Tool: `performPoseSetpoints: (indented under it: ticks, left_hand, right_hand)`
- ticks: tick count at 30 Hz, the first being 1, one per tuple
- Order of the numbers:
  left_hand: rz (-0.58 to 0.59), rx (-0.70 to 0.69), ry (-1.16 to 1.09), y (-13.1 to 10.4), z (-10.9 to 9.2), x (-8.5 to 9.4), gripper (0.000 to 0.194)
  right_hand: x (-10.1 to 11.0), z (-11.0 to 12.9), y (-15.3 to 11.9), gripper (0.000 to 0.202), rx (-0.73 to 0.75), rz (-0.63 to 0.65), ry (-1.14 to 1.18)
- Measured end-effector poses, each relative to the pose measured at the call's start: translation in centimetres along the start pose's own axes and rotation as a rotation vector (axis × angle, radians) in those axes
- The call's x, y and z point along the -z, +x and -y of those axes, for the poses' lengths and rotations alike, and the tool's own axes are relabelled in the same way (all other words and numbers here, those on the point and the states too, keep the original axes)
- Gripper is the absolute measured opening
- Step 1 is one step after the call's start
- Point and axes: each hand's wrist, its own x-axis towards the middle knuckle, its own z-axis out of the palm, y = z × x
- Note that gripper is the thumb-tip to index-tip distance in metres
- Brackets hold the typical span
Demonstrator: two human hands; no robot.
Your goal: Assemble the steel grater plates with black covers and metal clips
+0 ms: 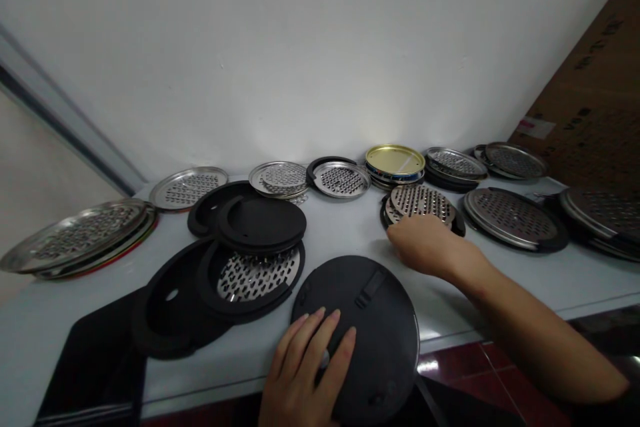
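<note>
My left hand (305, 373) lies on a black round disc (380, 340) with its fingers stretched out over the surface. The disc overlaps the table's front edge and has a small rectangular raised part near its top. Farther back on the right, my right hand (425, 243) is curled at the front edge of a small stack of perforated metal plates. Its fingertips are hidden, but it appears to grip the top round grater plate (420, 201), which sits askew on those below. Left of the disc, a black ring-shaped holder (207, 280) frames another grater plate (260, 277).
Black round holders (263, 220) lie overlapped left of centre. Stacks of metal grater discs (90, 230) line the table's back and sides. A gold round lid (395, 159) tops one stack. Behind is a white wall (300, 47); a cardboard box (595, 100) stands at right.
</note>
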Motion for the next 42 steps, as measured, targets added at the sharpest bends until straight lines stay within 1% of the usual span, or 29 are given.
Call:
performPoseSetpoints:
  ticks: [3, 6, 8, 10, 12, 14, 16, 18, 20, 21, 22, 23, 24, 25, 26, 27, 28, 30, 33, 37, 39, 42]
  left_hand:
    - [0.046, 0.007, 0.039, 0.3, 0.1, 0.0, 0.033]
    - [0.139, -0.01, 0.131, 0.9, 0.1, 0.2, 0.035]
    - [0.177, 0.003, 0.17, 1.2, 0.1, 0.4, 0.04]
    - [0.155, 0.014, 0.18, 1.2, 0.1, 0.5, 0.047]
    - [0.159, 0.007, 0.192, 1.2, -0.1, 0.4, 0.061]
    - [0.178, 0.021, 0.218, 1.1, -0.3, 0.3, 0.072]
    - [0.186, 0.066, 0.249, 1.3, -0.6, 0.0, 0.074]
    - [0.196, 0.078, 0.241, 1.5, -0.7, 0.0, 0.074]
    - [0.164, 0.082, 0.161, 1.9, -0.6, 0.3, 0.077]
    - [0.117, 0.109, 0.102, 2.2, -0.6, 0.6, 0.074]
    - [0.066, 0.172, 0.039, 2.6, -0.5, 1.0, 0.067]
    - [0.026, 0.273, -0.029, 3.0, -0.5, 1.4, 0.056]
    - [0.006, 0.402, -0.114, 3.5, -0.5, 1.8, 0.045]
    - [0.01, 0.538, -0.224, 4.1, -0.5, 2.2, 0.036]
    - [0.028, 0.671, -0.352, 4.7, -0.5, 2.5, 0.029]
    - [0.045, 0.789, -0.486, 5.3, -0.4, 2.8, 0.026]
    - [0.055, 0.88, -0.613, 5.9, -0.4, 2.9, 0.024]
    - [0.032, 1.002, -0.795, 6.9, -0.2, 2.9, 0.021]
    - [0.005, 1.099, -0.938, 7.5, 0.3, 2.6, 0.019]
    - [0.005, 1.129, -1.055, 7.2, 0.8, 2.2, 0.017]
    - [-0.024, 1.127, -1.055, 7.0, 1.0, 2.0, 0.015]
    - [-0.094, 1.119, -0.974, 7.1, 1.2, 1.9, 0.013]
  right_hand:
    - [-0.4, 1.1, 0.1, 0.021, -0.01, 0.018, -0.094]
    - [-0.7, 1.6, 0.4, 0.022, 0.027, 0.015, -0.133]
    - [-0.7, 1.4, 0.6, 0.023, 0.05, 0.016, -0.139]
    - [-0.5, 0.8, 0.8, 0.022, 0.069, 0.007, -0.148]
    - [-0.2, 0.2, 1.0, 0.022, 0.086, -0.061, -0.132]
    - [0.2, -0.4, 1.1, 0.022, 0.141, -0.179, -0.047]
    - [0.6, -0.7, 1.2, 0.02, 0.253, -0.279, 0.127]
    - [0.8, -0.7, 1.2, 0.015, 0.373, -0.319, 0.336]
    - [0.8, -0.3, 1.1, 0.011, 0.453, -0.302, 0.521]
    - [0.8, 0.0, 0.9, 0.011, 0.484, -0.269, 0.605]
    - [0.7, 0.5, 0.8, 0.011, 0.514, -0.219, 0.686]
    - [0.6, 1.0, 0.5, 0.012, 0.546, -0.162, 0.764]
    - [0.5, 1.6, 0.3, 0.013, 0.578, -0.121, 0.832]
    - [0.4, 2.3, -0.1, 0.013, 0.605, -0.111, 0.881]
    - [0.2, 2.9, -0.4, 0.013, 0.633, -0.135, 0.899]
    - [0.0, 3.6, -0.7, 0.011, 0.663, -0.187, 0.888]
    - [-0.2, 4.2, -1.0, 0.01, 0.695, -0.249, 0.856]
    - [-0.6, 4.9, -1.3, 0.007, 0.735, -0.36, 0.784]
    - [-1.1, 5.2, -1.3, 0.006, 0.711, -0.451, 0.752]
    - [-1.4, 5.0, -0.9, 0.012, 0.675, -0.513, 0.75]
    - [-1.4, 5.0, -0.8, 0.014, 0.668, -0.535, 0.73]
    - [-1.4, 5.0, -0.6, 0.013, 0.7, -0.548, 0.658]
